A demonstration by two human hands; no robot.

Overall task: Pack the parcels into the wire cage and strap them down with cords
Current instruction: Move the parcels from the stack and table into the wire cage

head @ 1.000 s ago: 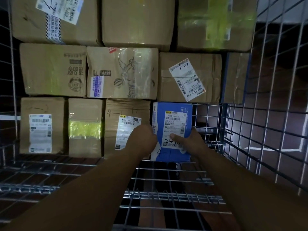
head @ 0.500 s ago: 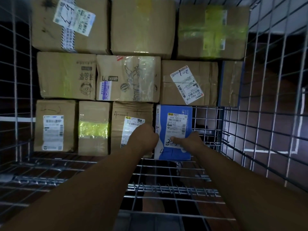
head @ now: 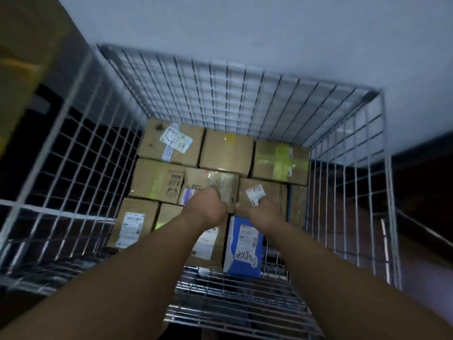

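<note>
Blue parcel (head: pixel 242 246) sits just below left hand (head: pixel 208 207) and right hand (head: pixel 259 212). Blurred; I cannot tell their grip. I count ten brown parcels (head: pixel 226 153), one blue, one wire cage (head: pixel 220 94).

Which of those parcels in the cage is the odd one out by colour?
The blue parcel, at the right end of the nearest row. The other parcels show brown cardboard faces; only this one is blue.

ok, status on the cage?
Left hand and right hand over the cardboard parcels, grip unclear in blur. Blue parcel standing in wire cage front row. No cords in view; nothing in the way.
</note>
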